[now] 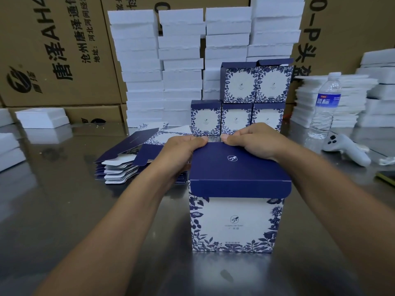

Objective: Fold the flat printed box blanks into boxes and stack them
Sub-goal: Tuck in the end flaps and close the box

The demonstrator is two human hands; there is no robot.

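We are noting two forearms (pixel 119 210) running bare all the way to the frame's edges. The left hand (pixel 183 149) and right hand (pixel 254 142) are showing bare too, knuckles and thumbs uncovered.

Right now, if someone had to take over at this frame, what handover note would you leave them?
Hands: left hand and right hand each have a grip on the far edge of the lid of the box, which stands upright on the table.
Done: five folded boxes stacked behind it, three below and two on top.
Left: the lid's front flap hangs outside the front wall, so tuck it, stack this box, then fold the flat blanks piled to the left.
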